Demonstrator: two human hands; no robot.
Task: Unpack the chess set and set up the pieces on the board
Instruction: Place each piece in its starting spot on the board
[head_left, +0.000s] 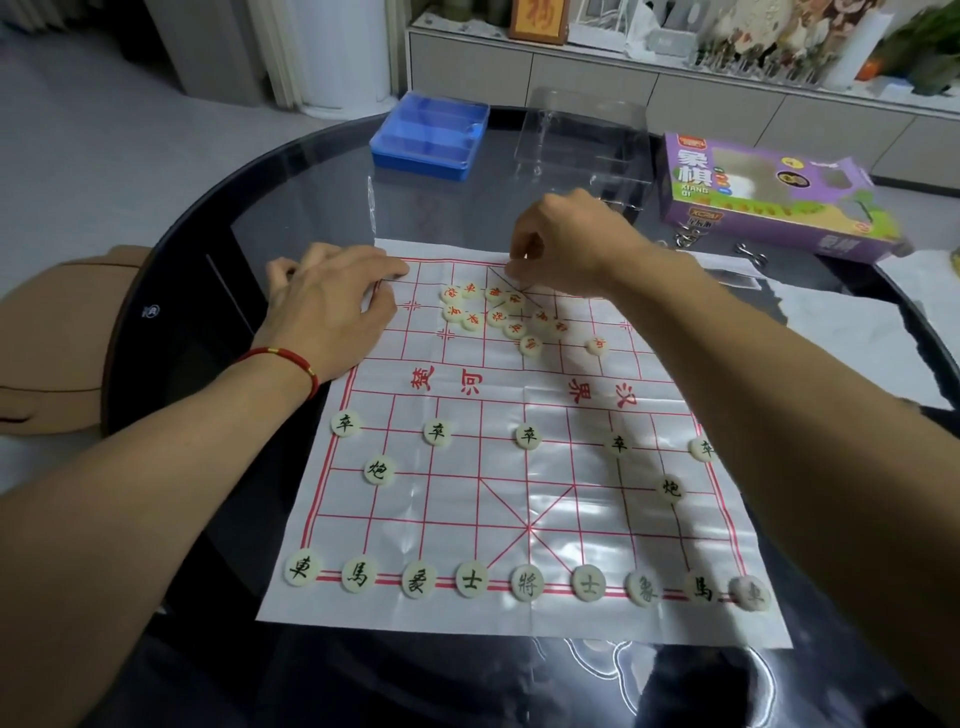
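Right hand (563, 249) pinching over twelve loose red pieces (498, 316), left hand (332, 301) flat, sixteen black pieces (528, 435) placed

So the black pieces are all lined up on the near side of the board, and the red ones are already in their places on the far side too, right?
Not quite. The head view shows the black pieces lined up on the near side of the board, but the red pieces lie in a loose cluster on the far half, not yet in their places. The right hand reaches over that cluster, and the left hand rests at the board's far left corner.
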